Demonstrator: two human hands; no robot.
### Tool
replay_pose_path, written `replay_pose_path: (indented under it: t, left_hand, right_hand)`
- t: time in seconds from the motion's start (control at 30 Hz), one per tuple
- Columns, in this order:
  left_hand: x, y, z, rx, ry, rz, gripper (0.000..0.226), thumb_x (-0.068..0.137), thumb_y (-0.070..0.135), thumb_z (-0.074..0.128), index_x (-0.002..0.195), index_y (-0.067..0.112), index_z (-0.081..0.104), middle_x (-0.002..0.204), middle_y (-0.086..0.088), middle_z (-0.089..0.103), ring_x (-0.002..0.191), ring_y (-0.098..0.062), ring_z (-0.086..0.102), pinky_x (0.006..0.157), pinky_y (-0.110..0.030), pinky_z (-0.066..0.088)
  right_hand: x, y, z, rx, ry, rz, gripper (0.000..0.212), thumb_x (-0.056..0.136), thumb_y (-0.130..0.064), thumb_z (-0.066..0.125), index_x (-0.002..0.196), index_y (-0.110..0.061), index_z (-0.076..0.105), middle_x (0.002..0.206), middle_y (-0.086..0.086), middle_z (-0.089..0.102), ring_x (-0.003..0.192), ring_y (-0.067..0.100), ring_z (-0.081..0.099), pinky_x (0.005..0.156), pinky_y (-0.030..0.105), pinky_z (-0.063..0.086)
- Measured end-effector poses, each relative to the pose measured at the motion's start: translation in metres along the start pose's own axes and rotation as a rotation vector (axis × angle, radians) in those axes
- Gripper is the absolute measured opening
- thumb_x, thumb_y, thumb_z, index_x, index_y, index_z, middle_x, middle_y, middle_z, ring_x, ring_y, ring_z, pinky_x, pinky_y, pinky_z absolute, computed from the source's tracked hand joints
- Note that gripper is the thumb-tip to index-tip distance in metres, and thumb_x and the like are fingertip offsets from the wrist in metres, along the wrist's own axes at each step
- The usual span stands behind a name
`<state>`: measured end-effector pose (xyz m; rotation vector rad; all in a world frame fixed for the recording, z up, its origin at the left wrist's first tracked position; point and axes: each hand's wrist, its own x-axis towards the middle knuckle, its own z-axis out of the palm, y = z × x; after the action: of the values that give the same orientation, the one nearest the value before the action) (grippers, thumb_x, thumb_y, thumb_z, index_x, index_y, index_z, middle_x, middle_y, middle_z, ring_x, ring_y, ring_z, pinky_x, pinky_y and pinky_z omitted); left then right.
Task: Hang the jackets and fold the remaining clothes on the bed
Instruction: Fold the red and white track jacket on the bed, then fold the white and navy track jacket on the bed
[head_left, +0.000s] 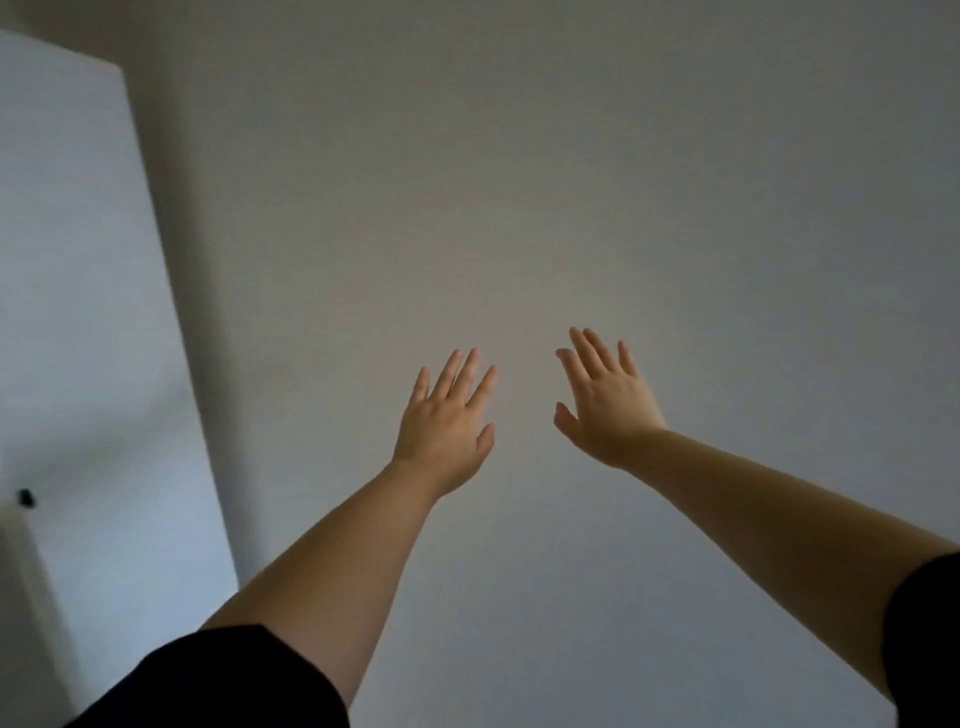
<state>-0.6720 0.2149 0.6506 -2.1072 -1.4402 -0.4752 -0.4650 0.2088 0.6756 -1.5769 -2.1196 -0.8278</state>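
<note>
Two black sleeves (223, 680) sat nearest the lens, one at the lower left and one at the right edge, and from them two bare forearms ran up and away. The left hand (447, 421) was released, fingers straight and lightly spread, its back toward the camera, holding nothing. The right hand (608, 410) was likewise released and empty, fingers straight and thumb apart. The two hands were near each other but not touching, and whether either met the surface beyond could not be told. Behind them stood one plain grey wall (519, 182), and at the left one white panel (78, 260), perhaps a door, carrying one small dark fitting (25, 498). No jackets, no other clothes and no bed showed anywhere; the task's things lay outside the view. The likely trouble from here was a blind reach: with the camera aimed at the wall, either hand could seize the wrong garment or miss it.
</note>
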Motion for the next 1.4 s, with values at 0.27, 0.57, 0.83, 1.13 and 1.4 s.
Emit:
replay_pose_path:
  t: [0.27,0.57,0.83,1.13,1.4]
  left_hand:
    - [0.071,0.201,0.059,-0.135,-0.050,0.188,0.067,0.097,0.044,0.026,0.151,0.022,-0.007,0.158,-0.003,-0.014,0.145,-0.020,-0.013,0.115,-0.042,-0.008]
    - [0.047,0.355,0.077,-0.269,-0.078,0.407,0.070,0.096,0.043,0.029,0.151,0.019,-0.007,0.158,-0.006,-0.012,0.145,-0.022,-0.012,0.115,-0.045,-0.001]
    - [-0.024,0.478,0.116,-0.407,-0.228,0.480,0.070,0.097,0.047,0.027,0.150,0.020,-0.011,0.158,-0.007,-0.016,0.145,-0.024,-0.015,0.115,-0.045,-0.004]
    - [-0.101,0.596,0.215,-0.499,-0.433,0.500,0.069,0.098,0.040,0.032,0.150,0.021,-0.010,0.158,-0.005,-0.016,0.145,-0.023,-0.015,0.115,-0.042,-0.005]
    - [-0.184,0.673,0.329,-0.488,-0.590,0.597,0.067,0.098,0.034,0.030,0.150,0.021,-0.010,0.157,-0.005,-0.018,0.145,-0.022,-0.014,0.116,-0.042,-0.004]
  right_hand:
    - [-0.105,0.188,0.032,-0.191,-0.146,0.039,0.064,0.087,-0.032,0.056,0.140,-0.002,0.038,0.153,0.019,0.024,0.143,0.032,0.019,0.113,0.047,0.003]
    - [-0.252,0.255,0.055,-0.209,-0.264,0.293,0.066,0.091,-0.037,0.046,0.146,-0.006,0.027,0.157,0.015,0.012,0.146,0.028,0.005,0.114,0.044,-0.006]
    - [-0.384,0.269,0.079,-0.166,-0.443,0.455,0.067,0.093,-0.037,0.042,0.148,-0.009,0.017,0.159,0.012,0.002,0.146,0.026,-0.003,0.114,0.043,-0.009]
    - [-0.518,0.310,0.182,-0.061,-0.605,0.453,0.064,0.090,-0.026,0.049,0.146,-0.007,0.025,0.158,0.013,0.008,0.146,0.026,0.001,0.112,0.038,-0.011]
    - [-0.655,0.309,0.296,0.005,-0.737,0.584,0.069,0.091,-0.027,0.044,0.150,-0.010,0.012,0.159,0.010,-0.003,0.146,0.024,-0.009,0.113,0.036,-0.013]
